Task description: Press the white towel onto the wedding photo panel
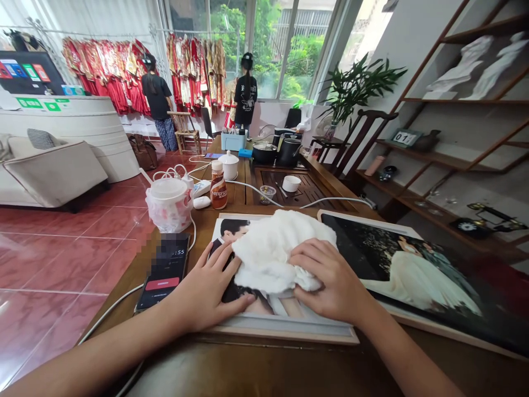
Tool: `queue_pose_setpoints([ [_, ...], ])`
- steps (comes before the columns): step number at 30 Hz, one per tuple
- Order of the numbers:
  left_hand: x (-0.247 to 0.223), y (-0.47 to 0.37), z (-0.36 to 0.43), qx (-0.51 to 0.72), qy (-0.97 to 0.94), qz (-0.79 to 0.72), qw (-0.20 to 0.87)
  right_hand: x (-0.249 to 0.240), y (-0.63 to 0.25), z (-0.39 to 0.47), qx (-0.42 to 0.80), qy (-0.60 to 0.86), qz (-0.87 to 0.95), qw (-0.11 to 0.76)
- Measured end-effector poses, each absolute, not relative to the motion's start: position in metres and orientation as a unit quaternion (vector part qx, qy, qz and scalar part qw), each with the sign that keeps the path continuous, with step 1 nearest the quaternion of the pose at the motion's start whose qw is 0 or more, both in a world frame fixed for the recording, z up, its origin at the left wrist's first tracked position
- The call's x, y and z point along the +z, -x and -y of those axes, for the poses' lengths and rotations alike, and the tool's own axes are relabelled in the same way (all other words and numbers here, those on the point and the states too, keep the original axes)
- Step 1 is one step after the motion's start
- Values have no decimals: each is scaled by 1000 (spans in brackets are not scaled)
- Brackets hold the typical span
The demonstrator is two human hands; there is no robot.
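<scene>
A framed photo [289,325] lies flat on the wooden table before me, its picture partly covered by a bunched white cloth [285,248]. My right hand [326,278] has its fingers curled into the cloth's right side, pressing it onto the photo. On the photo's left part rests my left hand [217,286], flat with fingers spread, its fingertips near the cloth's left edge. To the right lies a second, larger framed photo [430,270] showing a long pale dress. A phone [163,275] with a lit screen lies left of my left hand.
Behind the photos stand a plastic-wrapped tub [167,201], a Nescafe bottle [219,184], a lidded white cup [229,165] and a small white bowl [291,183]. A white cable [243,186] crosses the table. Two people stand farther back near racks of red garments [107,71].
</scene>
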State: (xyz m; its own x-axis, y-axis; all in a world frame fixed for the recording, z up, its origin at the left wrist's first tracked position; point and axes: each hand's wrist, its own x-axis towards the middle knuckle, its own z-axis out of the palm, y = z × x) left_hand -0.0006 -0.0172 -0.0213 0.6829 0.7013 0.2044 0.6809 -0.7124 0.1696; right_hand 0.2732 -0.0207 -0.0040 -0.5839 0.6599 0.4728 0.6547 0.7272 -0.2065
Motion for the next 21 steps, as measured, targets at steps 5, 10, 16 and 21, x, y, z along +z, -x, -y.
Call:
queue_pose_setpoints([
  [5, -16, 0, 17, 122, -916, -379, 43, 1, -270, 24, 36, 343, 899, 270],
  [10, -20, 4, 14, 100, -924, -366, 40, 2, -265, 27, 64, 316, 907, 269],
  [16, -19, -4, 16, 123, -914, -384, 43, -5, -278, 17, 9, 373, 887, 272],
  [21, -23, -3, 9, 105, -922, -371, 40, -2, -270, 22, 63, 314, 907, 274],
])
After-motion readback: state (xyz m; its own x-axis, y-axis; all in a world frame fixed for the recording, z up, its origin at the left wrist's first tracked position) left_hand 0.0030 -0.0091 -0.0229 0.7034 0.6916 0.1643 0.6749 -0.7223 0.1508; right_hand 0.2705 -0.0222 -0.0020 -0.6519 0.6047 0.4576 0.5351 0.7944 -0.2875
